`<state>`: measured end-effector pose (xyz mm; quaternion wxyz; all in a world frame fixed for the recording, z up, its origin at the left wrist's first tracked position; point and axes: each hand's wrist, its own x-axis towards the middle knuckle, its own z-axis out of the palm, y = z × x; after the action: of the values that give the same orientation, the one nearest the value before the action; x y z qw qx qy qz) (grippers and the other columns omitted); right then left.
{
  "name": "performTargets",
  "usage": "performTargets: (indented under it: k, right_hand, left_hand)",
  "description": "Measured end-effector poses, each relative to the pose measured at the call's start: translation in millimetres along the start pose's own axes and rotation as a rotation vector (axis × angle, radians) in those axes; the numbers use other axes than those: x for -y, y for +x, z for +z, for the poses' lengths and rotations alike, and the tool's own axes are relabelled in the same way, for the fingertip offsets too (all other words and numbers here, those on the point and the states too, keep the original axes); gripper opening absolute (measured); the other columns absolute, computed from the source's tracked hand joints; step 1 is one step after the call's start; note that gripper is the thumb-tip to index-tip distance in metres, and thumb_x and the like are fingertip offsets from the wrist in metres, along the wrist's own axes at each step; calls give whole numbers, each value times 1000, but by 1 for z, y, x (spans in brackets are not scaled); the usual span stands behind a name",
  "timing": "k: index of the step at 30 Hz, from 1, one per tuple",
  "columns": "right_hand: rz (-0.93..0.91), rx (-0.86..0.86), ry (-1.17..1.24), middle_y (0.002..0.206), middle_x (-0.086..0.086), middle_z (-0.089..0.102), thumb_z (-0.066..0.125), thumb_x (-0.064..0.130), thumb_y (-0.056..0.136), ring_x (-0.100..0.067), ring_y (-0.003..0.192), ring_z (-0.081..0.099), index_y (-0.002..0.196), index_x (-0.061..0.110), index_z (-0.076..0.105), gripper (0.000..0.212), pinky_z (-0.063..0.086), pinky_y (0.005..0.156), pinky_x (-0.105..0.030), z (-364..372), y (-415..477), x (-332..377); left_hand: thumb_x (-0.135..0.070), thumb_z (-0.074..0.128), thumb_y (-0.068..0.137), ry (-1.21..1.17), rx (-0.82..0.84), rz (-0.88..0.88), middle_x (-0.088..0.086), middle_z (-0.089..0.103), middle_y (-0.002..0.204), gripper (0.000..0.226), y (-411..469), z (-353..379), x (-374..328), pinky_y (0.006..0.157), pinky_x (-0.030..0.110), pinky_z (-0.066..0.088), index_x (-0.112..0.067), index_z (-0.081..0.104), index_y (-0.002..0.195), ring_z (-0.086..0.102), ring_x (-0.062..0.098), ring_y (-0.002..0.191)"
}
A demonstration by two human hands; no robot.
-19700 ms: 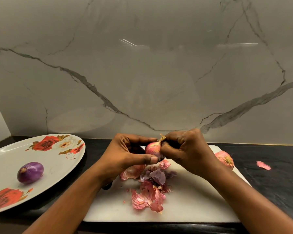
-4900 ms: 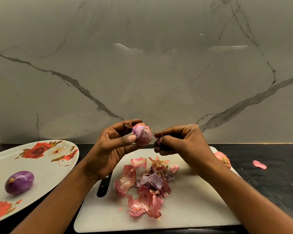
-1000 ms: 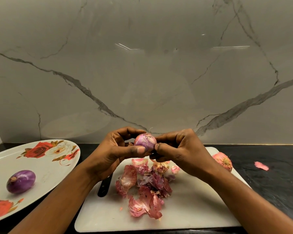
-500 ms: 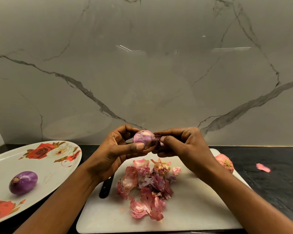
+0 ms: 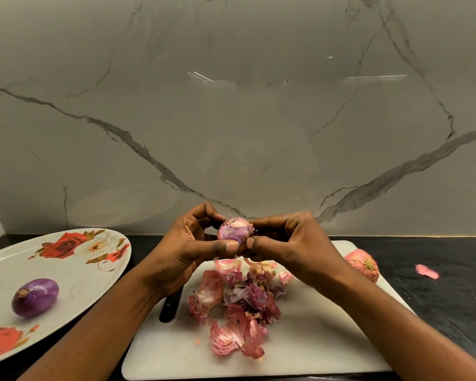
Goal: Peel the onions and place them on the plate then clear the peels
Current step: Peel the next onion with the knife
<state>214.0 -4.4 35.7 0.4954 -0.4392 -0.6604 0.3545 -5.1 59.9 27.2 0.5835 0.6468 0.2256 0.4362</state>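
A dark, speckled desk [image 5: 451,284] carries everything. At its near edge lies one white board [image 5: 313,347], its long side running along that edge. On the board's middle sits one loose heap of pink and purple peels [image 5: 239,306], spread from the centre towards the far edge. One black handle [image 5: 171,306] shows at the board's left edge, mostly hidden under the left forearm. What it belongs to cannot be told.

On the desk's left side lies one oval white plate [image 5: 74,273] printed with red roses, just beside the board. One peeled onion [image 5: 35,297], glossy purple, lies on the plate's near half.

Above the board's far edge both hands meet. The left hand [image 5: 187,248] grips the held onion [image 5: 234,232], its fingers [image 5: 226,246] curled round it, thumb across the front. The right hand [image 5: 291,243] pinches the same onion from the other side, thumb tip touching the left thumb. The held onion shows purple with pale patches of skin on top.

At the board's far right corner rests one unpeeled onion [image 5: 362,264], pink-skinned. Right of it, apart from the board, one stray peel [image 5: 427,271] lies on the desk.

That makes three onions, two hands, one plate and one board.

Behind the desk's far edge rises a glossy grey marble wall [image 5: 231,119] with dark veins and faint reflected light streaks.
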Motion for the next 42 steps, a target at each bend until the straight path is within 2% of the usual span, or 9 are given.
performTargets:
  k: [2,5,12,19,25,28,31,36,42]
  right_hand:
    - [-3,8,10,97,-1,83,82,15,87,-21,89,80,109,29,78,26,66,83,-34,0,0,1]
    - [4,5,21,97,-3,83,83,29,81,-21,87,81,113,22,79,33,66,80,-33,0,0,1]
    - [-12,20,-11,98,-3,83,84,23,85,-22,88,80,113,23,79,29,66,84,-43,-1,1,-2]
    - [-36,-36,-25,97,-4,83,75,-1,92,-21,86,81,118,10,79,29,65,78,-29,-2,2,-5]
    - [-16,-5,12,97,-5,82,78,14,93,-22,90,80,116,13,80,23,65,81,-33,-1,1,-2]
    - [-26,-4,0,97,-2,82,82,16,88,-20,89,80,110,22,80,23,66,80,-32,0,1,-2]
    - [-38,-7,-14,98,1,83,83,13,87,-18,90,80,113,23,79,28,66,81,-32,-1,1,-3]
    - [-85,-40,-49,98,2,83,75,-2,91,-17,88,80,115,20,79,33,64,78,-25,-2,2,-6]
    - [-44,16,12,104,0,82,77,13,94,-19,96,79,122,19,77,29,65,86,-33,-2,2,-5]
  left_hand:
    - [-25,107,47,-7,5,2,9,73,111,61,0,-1,0,79,37,64,-21,68,93,73,36,95]
    - [-10,100,53,9,5,10,8,74,107,54,0,1,0,78,36,64,-17,64,93,74,33,89]
    - [-4,90,57,-1,12,20,4,75,102,52,-2,3,0,75,33,63,-9,57,96,75,30,86]
    - [-23,107,48,-47,44,-5,13,69,114,60,0,0,0,79,37,63,-20,67,93,68,41,97]
    - [-11,102,51,-39,4,1,12,72,110,65,0,1,0,76,34,64,-11,58,99,72,37,92]
    - [-5,94,57,-39,4,7,9,72,107,57,-1,1,0,76,34,63,-10,56,99,72,35,90]
    - [-8,95,57,-29,0,2,8,72,107,52,0,1,1,76,35,64,-16,61,96,71,37,92]
    - [-27,108,45,-65,33,-2,9,72,110,60,0,1,-1,78,37,65,-22,68,90,70,39,98]
    - [-24,108,46,-74,21,-6,12,71,109,62,1,0,0,76,35,63,-20,65,91,70,38,96]
